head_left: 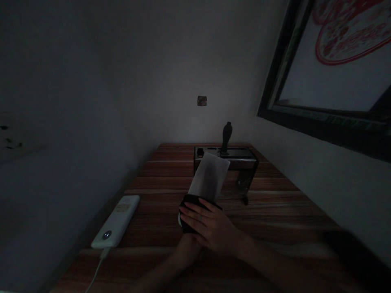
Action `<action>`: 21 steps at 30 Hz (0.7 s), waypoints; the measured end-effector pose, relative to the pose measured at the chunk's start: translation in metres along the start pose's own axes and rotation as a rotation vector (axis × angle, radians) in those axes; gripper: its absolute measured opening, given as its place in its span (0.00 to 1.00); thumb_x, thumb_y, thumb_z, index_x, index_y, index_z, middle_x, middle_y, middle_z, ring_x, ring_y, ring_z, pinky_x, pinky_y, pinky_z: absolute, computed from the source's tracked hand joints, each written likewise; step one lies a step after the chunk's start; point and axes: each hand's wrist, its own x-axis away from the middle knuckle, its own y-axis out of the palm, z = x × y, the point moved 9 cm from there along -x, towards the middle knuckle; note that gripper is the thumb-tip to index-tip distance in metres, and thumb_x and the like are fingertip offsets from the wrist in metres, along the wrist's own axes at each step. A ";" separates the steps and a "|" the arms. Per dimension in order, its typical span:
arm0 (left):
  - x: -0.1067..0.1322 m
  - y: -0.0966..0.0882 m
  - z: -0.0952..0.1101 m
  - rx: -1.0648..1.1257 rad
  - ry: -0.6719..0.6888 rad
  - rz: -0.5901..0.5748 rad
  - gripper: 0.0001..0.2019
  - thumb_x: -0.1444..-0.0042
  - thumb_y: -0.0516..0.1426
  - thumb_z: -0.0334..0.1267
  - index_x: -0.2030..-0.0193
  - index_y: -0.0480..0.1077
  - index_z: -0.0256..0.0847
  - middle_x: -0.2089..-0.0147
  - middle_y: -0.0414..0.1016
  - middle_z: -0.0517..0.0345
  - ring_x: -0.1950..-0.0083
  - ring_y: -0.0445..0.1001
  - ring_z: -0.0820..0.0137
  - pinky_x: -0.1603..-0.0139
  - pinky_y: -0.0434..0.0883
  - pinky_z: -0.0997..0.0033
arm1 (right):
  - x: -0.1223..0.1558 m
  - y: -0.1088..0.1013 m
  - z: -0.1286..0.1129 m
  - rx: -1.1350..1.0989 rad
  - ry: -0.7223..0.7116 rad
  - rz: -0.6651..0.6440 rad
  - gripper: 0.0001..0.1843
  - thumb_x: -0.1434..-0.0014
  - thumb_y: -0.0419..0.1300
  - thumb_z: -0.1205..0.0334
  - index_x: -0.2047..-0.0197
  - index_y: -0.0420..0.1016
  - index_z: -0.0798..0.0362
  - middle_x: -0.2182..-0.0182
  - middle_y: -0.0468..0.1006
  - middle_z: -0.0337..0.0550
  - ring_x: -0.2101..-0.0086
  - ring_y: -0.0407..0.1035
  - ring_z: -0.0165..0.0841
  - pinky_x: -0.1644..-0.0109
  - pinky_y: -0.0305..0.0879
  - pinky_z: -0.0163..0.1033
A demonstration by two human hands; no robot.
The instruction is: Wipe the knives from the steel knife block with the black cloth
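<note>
Between my hands is a black, rounded object whose exact kind I cannot make out in the dim light. A pale, translucent plastic-like sleeve sticks up from it, leaning to the right. My right hand lies across the front of the black object, its fingers pressed together over it and a ring on one finger. Below and partly behind, my left hand holds the object from underneath, with most of its fingers hidden. Just beyond stands a metal-topped frame with a dark, bulbous upright handle.
On the left of the striped wooden table lies a white power bank with a cable plugged in. A dark blurred shape is at the lower right. Walls enclose three sides, with a dark-framed window on the right.
</note>
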 end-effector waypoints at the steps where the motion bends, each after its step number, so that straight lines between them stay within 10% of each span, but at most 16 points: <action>1: 0.001 0.001 0.000 0.002 -0.011 -0.011 0.10 0.42 0.52 0.39 0.59 0.69 0.35 0.60 0.71 0.54 0.64 0.72 0.70 0.65 0.71 0.68 | -0.001 -0.001 0.001 0.004 0.001 0.002 0.26 0.37 0.44 0.59 0.37 0.48 0.57 0.37 0.49 0.41 0.38 0.38 0.32 0.36 0.39 0.47; 6: 0.003 0.003 0.015 0.062 -0.041 0.005 0.18 0.45 0.49 0.35 0.85 0.59 0.37 0.88 0.56 0.66 0.87 0.56 0.80 0.86 0.54 0.79 | -0.004 -0.007 0.009 0.037 0.030 0.023 0.26 0.38 0.45 0.60 0.38 0.50 0.58 0.37 0.49 0.41 0.38 0.39 0.32 0.36 0.39 0.47; 14: 0.005 -0.003 0.044 0.245 0.035 0.065 0.12 0.48 0.54 0.44 0.63 0.62 0.36 0.84 0.60 0.69 0.89 0.52 0.81 0.89 0.51 0.81 | -0.010 -0.027 0.036 0.097 0.126 0.102 0.25 0.37 0.44 0.61 0.38 0.51 0.56 0.38 0.50 0.39 0.38 0.41 0.32 0.36 0.39 0.46; 21: 0.007 0.000 0.048 0.243 0.032 0.007 0.15 0.46 0.52 0.49 0.65 0.58 0.39 0.85 0.55 0.74 0.90 0.49 0.83 0.91 0.50 0.84 | -0.014 -0.053 0.069 0.152 0.154 0.191 0.25 0.38 0.45 0.61 0.38 0.52 0.55 0.38 0.53 0.40 0.39 0.43 0.33 0.36 0.40 0.49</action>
